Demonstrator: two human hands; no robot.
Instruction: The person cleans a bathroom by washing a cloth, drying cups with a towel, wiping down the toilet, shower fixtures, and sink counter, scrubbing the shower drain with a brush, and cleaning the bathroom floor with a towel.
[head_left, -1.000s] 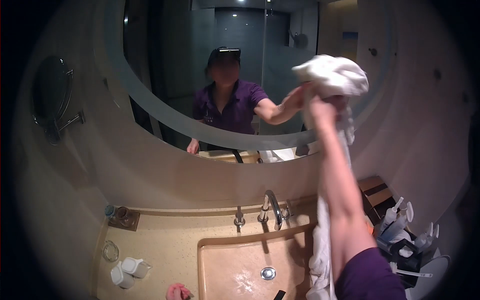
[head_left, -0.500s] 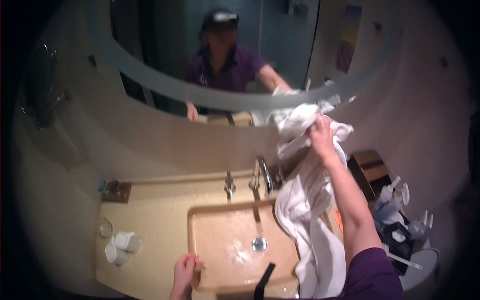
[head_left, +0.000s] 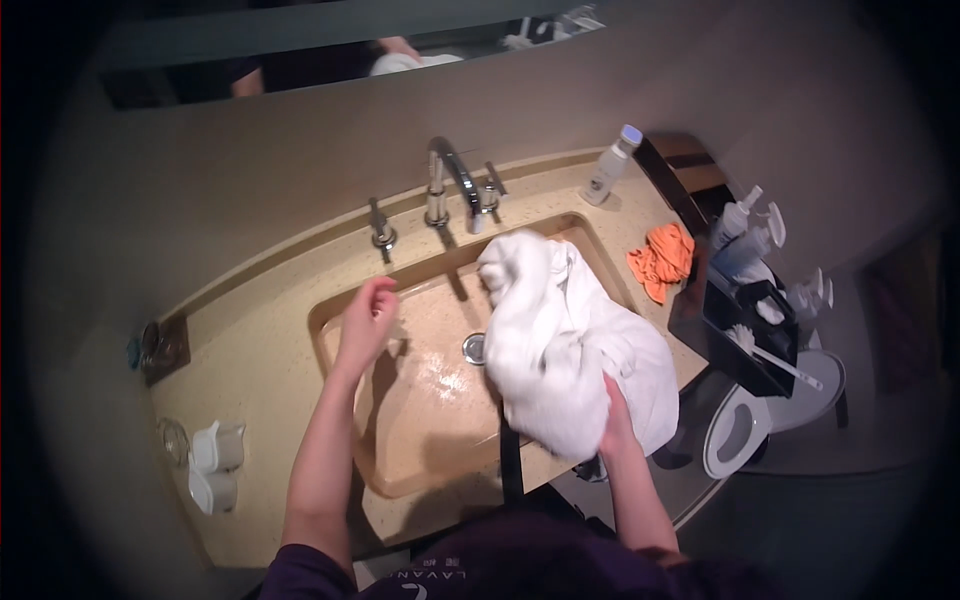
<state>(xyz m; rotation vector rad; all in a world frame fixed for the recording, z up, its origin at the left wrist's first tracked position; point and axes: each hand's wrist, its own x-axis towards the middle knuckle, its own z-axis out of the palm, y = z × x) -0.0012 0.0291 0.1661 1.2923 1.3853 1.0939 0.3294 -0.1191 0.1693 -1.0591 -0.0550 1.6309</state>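
A large white towel (head_left: 560, 345), bunched into a loose bundle, hangs over the right part of the sink basin (head_left: 420, 440) and past its right rim. My right hand (head_left: 620, 425) grips it from below on its right side, the fingertips partly hidden by the folds. Over the basin's left side, my left hand (head_left: 370, 315) is raised with fingers loosely bent and nothing visible in it. It stays apart from the towel. Behind the basin stands a chrome faucet (head_left: 437, 190), and the drain (head_left: 474, 348) shows beside the towel's left edge.
A white bottle (head_left: 605, 170) and a crumpled orange cloth (head_left: 665, 258) lie right of the basin. A black caddy (head_left: 740, 350) holds spray bottles and a brush. Two white cups (head_left: 215, 465) stand at the left. Below right is a toilet (head_left: 740, 430); a mirror (head_left: 300, 60) hangs above.
My right hand has come down and nearer from beside the mirror, and the long hanging towel is now gathered into a bundle. My left hand has moved up and forward. The view has tilted down.
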